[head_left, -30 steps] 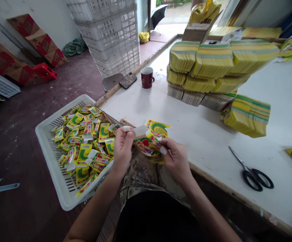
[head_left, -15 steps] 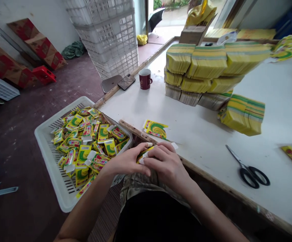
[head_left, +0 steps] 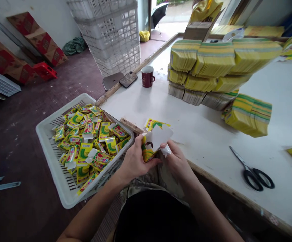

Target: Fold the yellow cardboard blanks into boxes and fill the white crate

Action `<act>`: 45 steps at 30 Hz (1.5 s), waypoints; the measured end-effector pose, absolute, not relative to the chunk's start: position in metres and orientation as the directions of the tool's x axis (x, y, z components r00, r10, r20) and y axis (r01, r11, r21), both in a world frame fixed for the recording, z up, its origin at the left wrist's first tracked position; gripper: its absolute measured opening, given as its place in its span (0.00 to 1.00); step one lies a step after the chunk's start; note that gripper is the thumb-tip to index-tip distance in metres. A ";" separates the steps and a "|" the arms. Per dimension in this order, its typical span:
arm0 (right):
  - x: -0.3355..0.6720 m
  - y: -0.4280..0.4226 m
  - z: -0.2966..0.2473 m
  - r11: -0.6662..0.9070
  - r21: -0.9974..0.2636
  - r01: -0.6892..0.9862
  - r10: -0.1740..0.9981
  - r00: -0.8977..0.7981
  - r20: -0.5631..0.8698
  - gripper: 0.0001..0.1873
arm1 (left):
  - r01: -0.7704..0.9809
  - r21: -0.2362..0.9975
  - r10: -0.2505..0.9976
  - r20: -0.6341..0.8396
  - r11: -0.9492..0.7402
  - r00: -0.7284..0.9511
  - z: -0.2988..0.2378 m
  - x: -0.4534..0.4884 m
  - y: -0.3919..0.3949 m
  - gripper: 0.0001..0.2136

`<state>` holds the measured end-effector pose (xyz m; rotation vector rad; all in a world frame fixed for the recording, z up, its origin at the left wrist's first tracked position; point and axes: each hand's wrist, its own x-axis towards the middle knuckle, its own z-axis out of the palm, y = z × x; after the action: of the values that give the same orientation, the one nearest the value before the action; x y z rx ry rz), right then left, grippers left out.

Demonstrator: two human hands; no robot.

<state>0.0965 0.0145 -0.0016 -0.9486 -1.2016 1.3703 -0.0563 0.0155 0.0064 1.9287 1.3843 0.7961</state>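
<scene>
My left hand [head_left: 134, 160] and my right hand [head_left: 176, 158] hold a small yellow and green printed carton [head_left: 153, 144] between them, just in front of the table's near edge. Its white inside faces me and a flap stands up. Both hands are closed on it, fingertips pinching its sides. Another flat carton blank [head_left: 155, 123] lies on the white table [head_left: 201, 134] just beyond my hands. A white plastic basket [head_left: 50, 164] at my left is filled with several folded cartons of the same print.
Black scissors [head_left: 254, 173] lie at the table's right front. Tall stacks of yellow carton blanks [head_left: 211, 64] stand at the back, a lower stack [head_left: 249, 114] to the right. A dark red mug [head_left: 147, 76] and a phone [head_left: 128, 79] sit far left. White crates [head_left: 115, 37] stand on the floor.
A second ago both hands held a carton up; then they pressed it down on my lap. Now they have raised it again with its white inside showing and a flap open.
</scene>
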 end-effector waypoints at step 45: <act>0.080 0.011 -0.008 -0.102 -0.889 -0.447 0.991 -0.126 -0.050 0.22 | 0.599 0.700 0.919 0.253 -0.389 0.302 0.000 -0.053 0.014 0.31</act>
<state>0.0802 0.0112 -0.0077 -0.8520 -0.8907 1.5328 -0.0530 0.0135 -0.0002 2.0935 1.3478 0.8826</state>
